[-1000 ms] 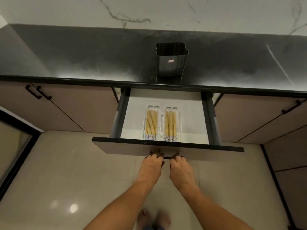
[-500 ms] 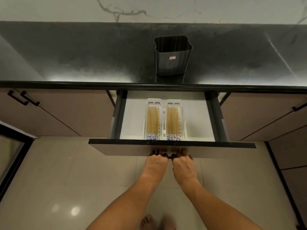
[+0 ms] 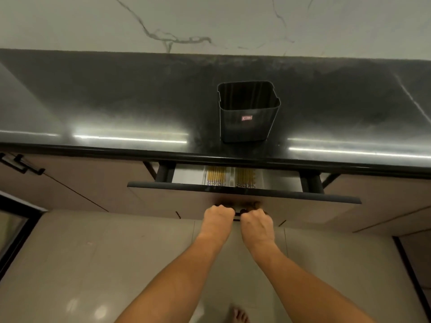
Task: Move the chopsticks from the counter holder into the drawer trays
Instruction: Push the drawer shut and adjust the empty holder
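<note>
While only a narrow slit shows between the counter edge [image 3: 116,150] and the drawer front [image 3: 291,206], the left hand [image 3: 218,220] and right hand [image 3: 256,221] clench the handle [image 3: 237,213] at 6 o'clock. Inside, chopsticks [image 3: 217,174] fill two side-by-side trays [image 3: 231,177], their long axes running 12 to 6 with patterned ends toward 6. At 12 o'clock the holder [image 3: 247,122] stands upright, its interior dark.

Left hand [image 3: 218,219] and right hand [image 3: 256,221] grip the black handle [image 3: 237,214] of a beige drawer [image 3: 303,209], slightly open over yellow wooden chopsticks [image 3: 216,175]; a dark plastic holder [image 3: 247,122] stands on the black counter [image 3: 116,101].
</note>
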